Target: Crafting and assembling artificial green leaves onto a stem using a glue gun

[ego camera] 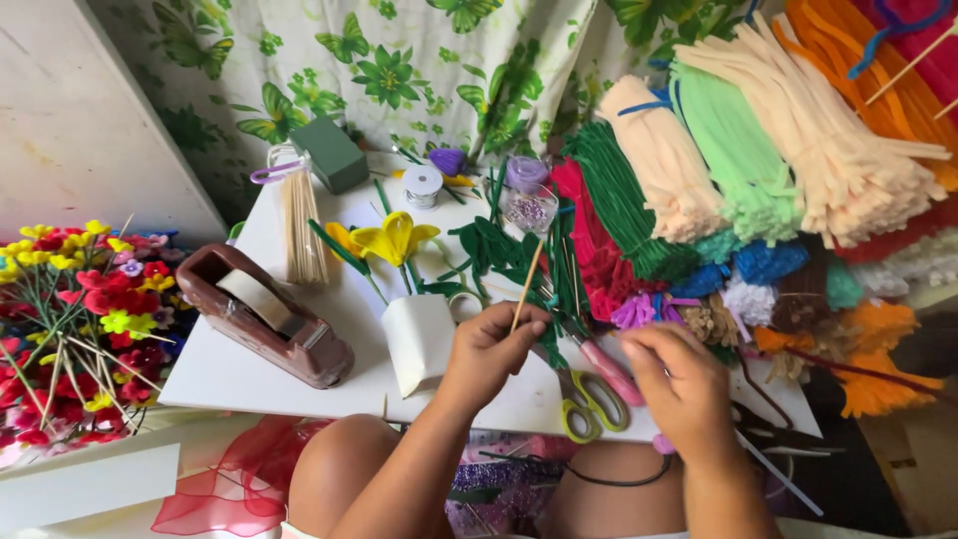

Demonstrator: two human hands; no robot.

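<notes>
White craft board (239, 374) on the lap carries the work: nearest, the left hand (491, 349) pinches a thin wooden stick (527, 284) upright, while the right hand (677, 384) at 3 o'clock curls fingers down; whether it holds anything I cannot tell. Keeping the stick steady seems wise, with the scissors (591, 391) between the hands, the brown tape dispenser (264, 314) at 9 o'clock, and the yellow chenille flower (396, 238) and chenille-stem bundles (758, 150) beyond toward 1 o'clock.

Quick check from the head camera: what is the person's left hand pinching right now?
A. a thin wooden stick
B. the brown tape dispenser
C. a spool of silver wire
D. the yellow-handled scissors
A: the left hand pinches a thin wooden stick that slants upward, while the yellow-handled scissors, the brown tape dispenser and the spool of silver wire lie untouched on the white table.
</notes>
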